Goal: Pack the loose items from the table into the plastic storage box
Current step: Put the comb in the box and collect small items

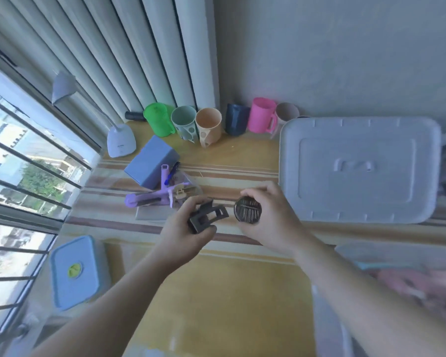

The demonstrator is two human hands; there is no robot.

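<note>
Above the striped desk point(242, 161), the left hand point(183, 228) grips a dark, boxy claw hair clip point(207, 215) while the right hand point(268, 217) pinches a round black needle case point(247, 210) with silvery needles fanned inside.

Showing six cups along the upper middle: green cup point(158, 119), teal cup point(184, 123), peach cup point(208, 126), navy cup point(237, 119), pink cup point(263, 115), beige cup point(286, 112). Showing one desk lamp point(121, 140) at left, one grey lid point(358, 168) at right, two hands at centre.
</note>
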